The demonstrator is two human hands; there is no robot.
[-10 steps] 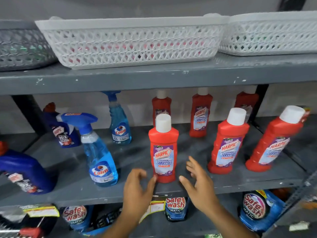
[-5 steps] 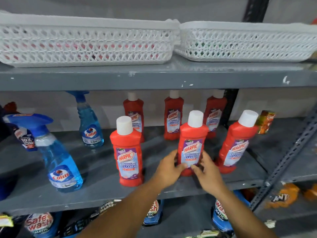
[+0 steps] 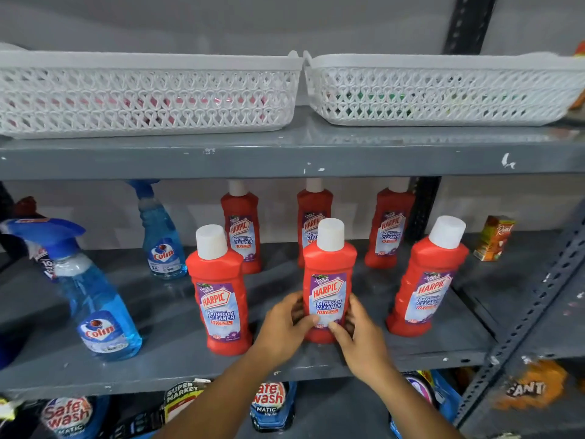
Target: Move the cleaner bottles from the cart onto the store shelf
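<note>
Several red Harpic cleaner bottles with white caps stand upright on the grey middle shelf. The middle front bottle stands near the shelf's front edge. My left hand grips its lower left side and my right hand its lower right side, thumbs on the label. Another front bottle stands to its left and one to its right. Three more line the back. The cart is out of view.
Two blue Colin spray bottles stand at the left of the shelf. White lattice baskets sit on the shelf above. A small juice carton stands at the right. Safewash pouches fill the shelf below.
The view has shifted right. My hands left the left front bottle, moved to the middle front bottle and closed on its lower sides, holding it there since half a second ago.
</note>
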